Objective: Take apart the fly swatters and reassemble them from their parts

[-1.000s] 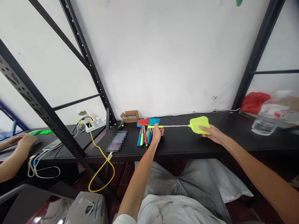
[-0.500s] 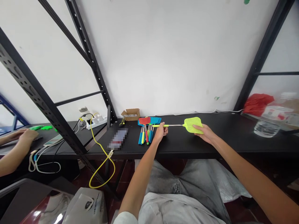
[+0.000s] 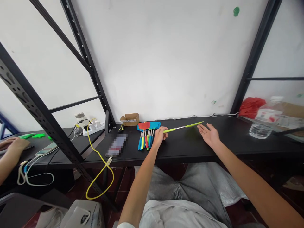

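Observation:
My left hand (image 3: pixel 161 136) is closed around the handle of a yellow-green fly swatter (image 3: pixel 194 124), which points right and a little upward, its flat head seen edge-on. A short piece of metal rod shows between handle and head. My right hand (image 3: pixel 210 135) is open, palm up with fingers stretched out, just by the far end of the swatter's head; whether the fingertips touch it I cannot tell. Left of my left hand lies a pile of fly swatters (image 3: pixel 143 126) with red and blue heads, their coloured handles toward me.
A phone (image 3: pixel 117 145) on a yellow cable (image 3: pixel 98 149) and a small cardboard box (image 3: pixel 130 119) lie left of the pile. At right stand a water bottle (image 3: pixel 263 122) and a red bag (image 3: pixel 251 107). Another person's hand (image 3: pixel 17 145) is at the far left, beyond the shelf post (image 3: pixel 42 104).
The swatter's rod has become shorter as my right hand moved left. Its head has turned from face-on to edge-on, and my right hand has let go and opened.

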`<action>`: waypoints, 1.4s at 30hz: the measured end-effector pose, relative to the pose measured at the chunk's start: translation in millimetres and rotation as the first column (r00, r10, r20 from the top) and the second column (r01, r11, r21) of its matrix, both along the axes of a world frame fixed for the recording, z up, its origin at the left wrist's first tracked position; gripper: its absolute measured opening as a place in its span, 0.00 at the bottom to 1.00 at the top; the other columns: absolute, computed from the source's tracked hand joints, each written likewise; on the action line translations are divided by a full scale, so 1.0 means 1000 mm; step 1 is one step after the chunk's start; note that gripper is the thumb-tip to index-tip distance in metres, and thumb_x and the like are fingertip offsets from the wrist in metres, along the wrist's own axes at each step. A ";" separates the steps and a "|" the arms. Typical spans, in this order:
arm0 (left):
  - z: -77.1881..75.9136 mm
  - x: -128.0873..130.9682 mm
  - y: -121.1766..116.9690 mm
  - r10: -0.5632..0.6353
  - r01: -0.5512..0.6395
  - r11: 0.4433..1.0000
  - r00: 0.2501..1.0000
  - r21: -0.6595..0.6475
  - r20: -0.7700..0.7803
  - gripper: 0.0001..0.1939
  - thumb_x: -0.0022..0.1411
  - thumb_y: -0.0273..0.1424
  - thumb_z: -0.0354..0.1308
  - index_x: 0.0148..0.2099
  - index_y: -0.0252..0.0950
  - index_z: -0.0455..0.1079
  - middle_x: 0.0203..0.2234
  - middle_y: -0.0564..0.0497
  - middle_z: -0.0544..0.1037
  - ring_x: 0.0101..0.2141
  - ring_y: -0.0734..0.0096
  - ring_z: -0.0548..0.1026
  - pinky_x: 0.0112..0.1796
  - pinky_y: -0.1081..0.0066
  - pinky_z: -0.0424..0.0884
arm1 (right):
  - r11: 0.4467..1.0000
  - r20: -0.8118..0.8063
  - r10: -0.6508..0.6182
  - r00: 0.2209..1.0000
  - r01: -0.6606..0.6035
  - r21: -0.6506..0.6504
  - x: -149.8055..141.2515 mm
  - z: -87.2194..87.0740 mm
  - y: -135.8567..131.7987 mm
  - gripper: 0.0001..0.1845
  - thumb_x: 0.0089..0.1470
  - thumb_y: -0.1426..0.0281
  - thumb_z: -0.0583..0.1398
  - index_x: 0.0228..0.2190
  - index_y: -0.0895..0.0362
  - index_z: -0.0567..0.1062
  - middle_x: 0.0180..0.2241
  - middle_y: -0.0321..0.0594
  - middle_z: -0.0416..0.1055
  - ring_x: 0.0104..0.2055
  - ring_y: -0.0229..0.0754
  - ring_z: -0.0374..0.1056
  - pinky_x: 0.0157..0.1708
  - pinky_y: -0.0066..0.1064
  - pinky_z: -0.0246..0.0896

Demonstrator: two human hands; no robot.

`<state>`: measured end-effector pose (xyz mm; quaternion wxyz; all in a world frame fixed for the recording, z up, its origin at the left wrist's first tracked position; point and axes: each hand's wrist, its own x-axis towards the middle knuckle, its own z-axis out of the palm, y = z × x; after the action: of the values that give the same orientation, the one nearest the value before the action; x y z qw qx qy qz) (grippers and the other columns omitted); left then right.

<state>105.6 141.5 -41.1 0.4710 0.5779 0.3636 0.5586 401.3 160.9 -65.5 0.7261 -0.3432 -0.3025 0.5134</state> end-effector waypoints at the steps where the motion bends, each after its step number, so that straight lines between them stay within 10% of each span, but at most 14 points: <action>1: -0.001 0.002 -0.002 -0.053 0.058 0.998 0.991 0.035 -0.125 0.17 0.61 0.40 0.50 0.40 0.32 0.72 0.17 0.54 0.71 0.15 0.77 0.62 0.21 0.76 0.58 | 1.000 0.006 -0.020 1.000 0.020 0.008 -0.001 0.001 -0.001 0.21 0.56 0.67 0.57 0.51 0.48 0.61 0.49 0.49 0.73 0.47 0.46 0.73 0.36 0.35 0.74; 7: -0.002 0.008 -0.010 -0.136 0.219 0.971 0.838 0.098 -0.528 0.19 0.61 0.39 0.50 0.37 0.33 0.79 0.28 0.49 0.80 0.27 0.72 0.72 0.32 0.73 0.67 | 0.998 0.447 -0.050 0.893 0.029 0.054 -0.020 0.003 -0.008 0.37 0.53 0.65 0.61 0.62 0.50 0.57 0.56 0.48 0.68 0.53 0.47 0.70 0.46 0.39 0.70; 13: 0.001 0.007 -0.010 -0.309 0.362 0.929 0.873 0.075 -0.378 0.22 0.63 0.41 0.50 0.41 0.28 0.78 0.31 0.40 0.82 0.28 0.68 0.74 0.35 0.69 0.71 | 0.924 0.962 -0.269 0.050 -0.269 0.272 -0.046 0.008 -0.033 0.21 0.58 0.57 0.57 0.51 0.47 0.75 0.57 0.41 0.68 0.59 0.51 0.63 0.58 0.45 0.58; 16: 0.000 0.006 -0.008 -0.277 0.316 0.947 0.898 0.063 -0.341 0.24 0.64 0.43 0.49 0.41 0.27 0.77 0.29 0.40 0.82 0.25 0.69 0.74 0.33 0.69 0.71 | 0.900 0.947 -0.303 -0.109 -0.358 0.247 -0.052 0.010 -0.038 0.18 0.61 0.57 0.53 0.43 0.49 0.79 0.53 0.40 0.72 0.56 0.48 0.66 0.55 0.41 0.59; 21: -0.004 0.009 -0.009 0.084 0.047 0.978 0.801 0.202 -0.593 0.19 0.64 0.37 0.47 0.36 0.33 0.77 0.27 0.46 0.80 0.28 0.67 0.75 0.35 0.69 0.69 | 0.971 0.955 -0.239 -0.174 -0.055 0.232 -0.048 0.006 -0.029 0.13 0.59 0.64 0.54 0.32 0.55 0.78 0.38 0.43 0.77 0.43 0.46 0.72 0.44 0.34 0.63; 25: -0.005 0.014 -0.015 0.571 -0.228 0.820 0.390 0.525 -0.722 0.14 0.62 0.32 0.50 0.34 0.38 0.77 0.33 0.45 0.79 0.42 0.58 0.73 0.47 0.62 0.63 | 0.964 0.962 -0.249 -0.116 -0.121 0.235 -0.044 0.003 -0.023 0.11 0.53 0.71 0.57 0.38 0.54 0.77 0.46 0.42 0.75 0.45 0.45 0.71 0.46 0.33 0.61; 30: -0.012 0.015 -0.016 0.673 -0.420 0.684 0.048 0.596 -0.738 0.12 0.58 0.32 0.54 0.41 0.37 0.76 0.44 0.41 0.76 0.49 0.52 0.69 0.53 0.54 0.55 | 0.961 0.971 -0.239 -0.008 -0.144 0.236 -0.037 0.000 -0.017 0.19 0.51 0.76 0.56 0.44 0.53 0.77 0.47 0.40 0.75 0.41 0.42 0.71 0.44 0.32 0.62; 35: -0.017 0.014 -0.013 0.636 -0.433 0.690 -0.022 0.580 -0.772 0.14 0.60 0.33 0.52 0.43 0.36 0.75 0.42 0.41 0.76 0.49 0.51 0.69 0.56 0.51 0.51 | 0.979 0.982 -0.190 0.009 0.070 0.189 -0.032 0.000 -0.014 0.16 0.53 0.67 0.58 0.44 0.53 0.78 0.35 0.40 0.76 0.35 0.45 0.72 0.40 0.34 0.63; 42: -0.014 0.016 -0.015 0.598 -0.454 0.711 -0.012 0.537 -0.801 0.14 0.60 0.34 0.51 0.44 0.38 0.74 0.44 0.41 0.75 0.50 0.50 0.68 0.53 0.49 0.53 | 0.981 0.992 -0.099 0.080 -0.156 0.111 -0.032 0.001 -0.015 0.23 0.47 0.74 0.59 0.46 0.49 0.78 0.51 0.36 0.74 0.52 0.47 0.69 0.49 0.32 0.61</action>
<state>121.3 126.9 -54.9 -0.1339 0.6338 0.7228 0.2407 369.7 146.0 -64.6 0.3462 -0.5238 -0.7679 0.1271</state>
